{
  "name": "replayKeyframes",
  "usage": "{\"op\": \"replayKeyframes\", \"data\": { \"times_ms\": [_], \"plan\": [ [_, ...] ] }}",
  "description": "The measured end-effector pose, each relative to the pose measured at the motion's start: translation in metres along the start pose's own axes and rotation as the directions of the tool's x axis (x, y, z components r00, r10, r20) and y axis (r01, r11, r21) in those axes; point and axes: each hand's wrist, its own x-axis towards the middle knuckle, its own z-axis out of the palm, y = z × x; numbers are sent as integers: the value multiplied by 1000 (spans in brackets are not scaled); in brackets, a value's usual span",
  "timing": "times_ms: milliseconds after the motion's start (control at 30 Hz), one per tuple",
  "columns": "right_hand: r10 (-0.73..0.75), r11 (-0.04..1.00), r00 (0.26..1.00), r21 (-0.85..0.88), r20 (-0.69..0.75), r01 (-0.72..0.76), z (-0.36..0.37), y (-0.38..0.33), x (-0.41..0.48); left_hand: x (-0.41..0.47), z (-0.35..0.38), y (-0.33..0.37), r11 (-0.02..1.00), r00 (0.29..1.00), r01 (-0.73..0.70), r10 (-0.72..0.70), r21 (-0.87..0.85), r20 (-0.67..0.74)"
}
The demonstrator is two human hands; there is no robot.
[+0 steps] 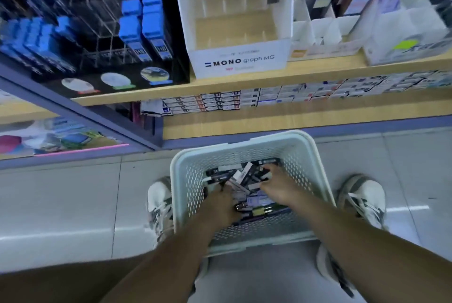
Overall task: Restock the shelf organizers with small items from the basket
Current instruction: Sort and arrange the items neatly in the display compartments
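Motion blur all over this one. Both hands are down in the basket (244, 146), and the fingertips are lost among the small items (244, 176), so it's impossible to say whether either grip has closed on anything. The left hand (223, 202) lies knuckles-up on the near left of the pile. The right hand (276, 186) reaches further in on the right side, fingers stretched across the packs. The forearms cover the basket's near wall.

The basket is white and perforated, and sits on the tiled floor (61, 200) between two pale sneakers (159, 202). It holds a jumble of slim dark and white packs, their labels too smeared to read.

Up on the wooden shelf (220, 85) stands a white organizer (238, 60) marked "MONO graph MG", its clear divided cells showing bare wood. To its left, a black display (137, 26) holds blue boxes, its top cut off by the frame. Below the shelf edge runs a row of small flat boxes (220, 102), details unclear.
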Motion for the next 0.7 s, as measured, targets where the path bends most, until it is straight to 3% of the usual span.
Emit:
{"op": "replayKeyframes", "data": {
  "times_ms": [100,233,367,500,600,700],
  "plan": [
    [21,999,999,-45,-34,-22,11,8,16,11,9,-5,990,994,-54,66,127,-93],
    [-33,989,999,-142,-35,28,33,7,21,22,17,-8,975,990,-55,82,214,-115],
    [-51,996,998,-69,30,53,38,12,25,23,11,-8,987,992,-35,53,155,-112],
    [-54,985,992,-155,116,72,33,11,24,26,14,-12,985,990,-114,124,126,-73],
    [-38,996,976,-66,213,53,34,7,25,20,20,-7,989,989,-145,144,36,25],
    [-11,979,966,199,257,-41,36,4,23,15,14,-1,983,994,-94,103,-155,47]
  ]
}}
